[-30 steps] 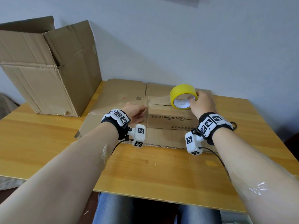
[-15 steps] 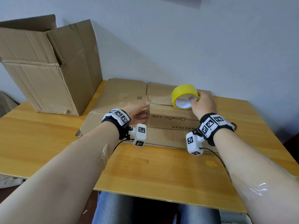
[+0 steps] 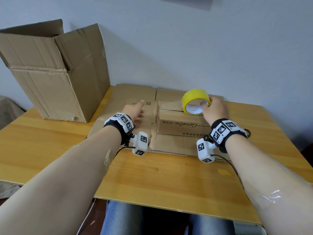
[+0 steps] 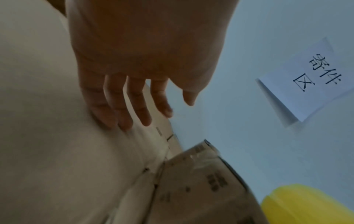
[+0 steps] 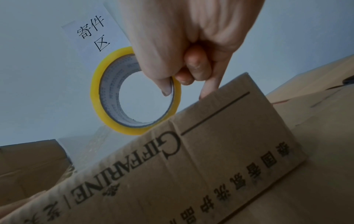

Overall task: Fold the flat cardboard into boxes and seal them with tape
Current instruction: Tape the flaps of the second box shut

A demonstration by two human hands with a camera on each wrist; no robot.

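Note:
A small folded cardboard box printed "GIFFARINE" sits on flat cardboard sheets at the table's middle. My right hand grips a yellow tape roll standing on edge on the box top, thumb inside the core. In the right wrist view the tape roll rests on the box edge, and clear tape lies on the top. My left hand hovers over the flat cardboard to the left of the box, fingers straight and spread, holding nothing. The left wrist view shows those fingers over cardboard.
A large open cardboard box stands at the table's back left. A paper sign with printed characters hangs on the wall behind. The wooden table runs to a front edge above my knees. Cables trail from both wrist cameras.
My left hand has left the box's left end and moved left and up, its fingers spread. The right hand and tape roll stay on the box top.

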